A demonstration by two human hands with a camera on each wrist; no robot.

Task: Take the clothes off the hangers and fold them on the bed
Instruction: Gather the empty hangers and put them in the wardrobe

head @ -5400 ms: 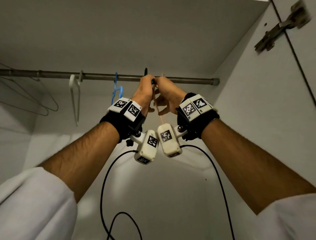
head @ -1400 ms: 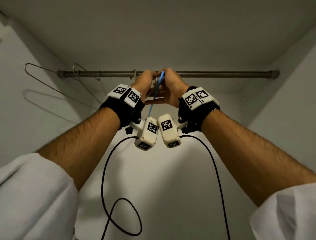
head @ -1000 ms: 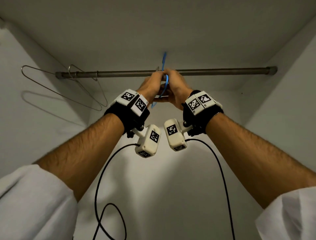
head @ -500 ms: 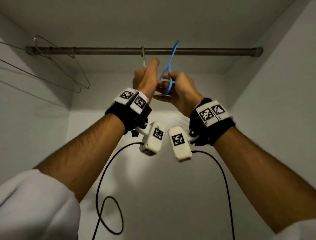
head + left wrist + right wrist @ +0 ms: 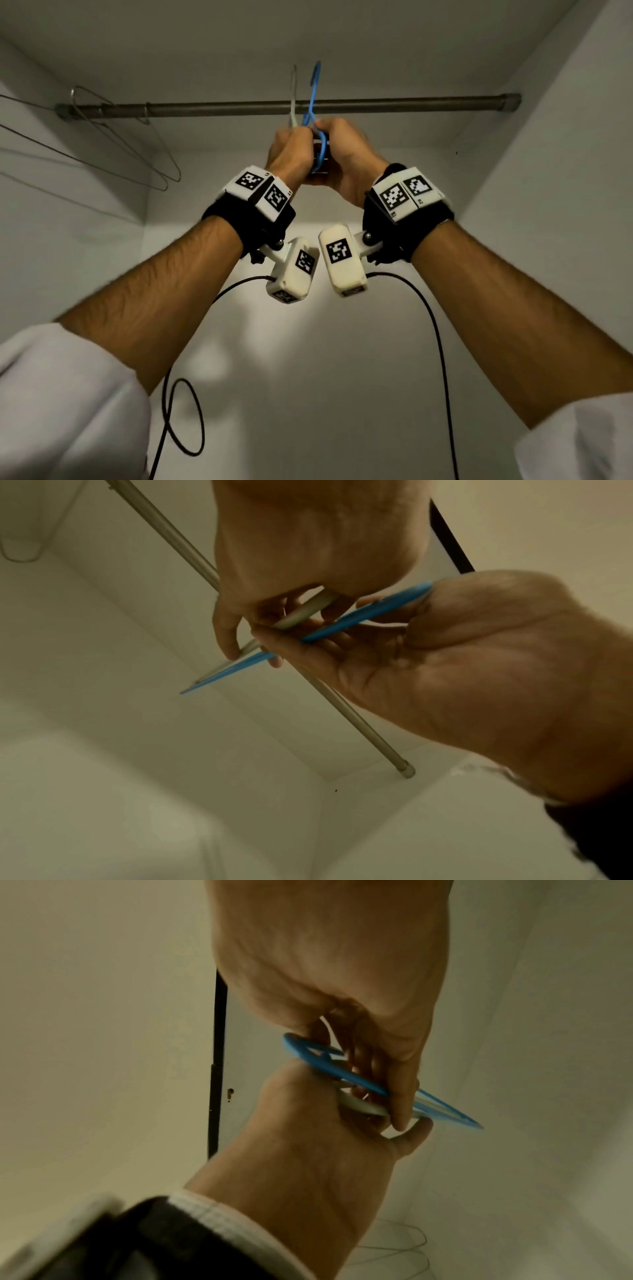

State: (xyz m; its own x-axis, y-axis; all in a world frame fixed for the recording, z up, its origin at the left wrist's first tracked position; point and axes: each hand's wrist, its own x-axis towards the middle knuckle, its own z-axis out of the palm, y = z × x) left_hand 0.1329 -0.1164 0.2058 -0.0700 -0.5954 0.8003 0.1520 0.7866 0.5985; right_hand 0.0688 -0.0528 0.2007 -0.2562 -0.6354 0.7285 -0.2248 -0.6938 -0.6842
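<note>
Both hands are raised to the closet rod (image 5: 411,104) and pressed together. My left hand (image 5: 291,145) grips a white hanger (image 5: 294,96), seen as a pale bar (image 5: 304,610) inside its curled fingers. My right hand (image 5: 339,144) grips a blue hanger (image 5: 314,87), with its thumb on the blue bar (image 5: 363,616). In the right wrist view the blue hanger (image 5: 342,1073) lies just above the white hanger (image 5: 359,1107). Both hooks stick up past the rod. No clothes hang on either hanger.
Thin wire hangers (image 5: 144,157) hang bare at the rod's left end. White closet walls close in on both sides and the ceiling is just above. Black cables (image 5: 435,342) trail down from the wrist cameras.
My left hand, reaching with straight fingers half a second ago, now grips the white hanger. Both hands have lifted, and the two hooks now stand higher against the rod.
</note>
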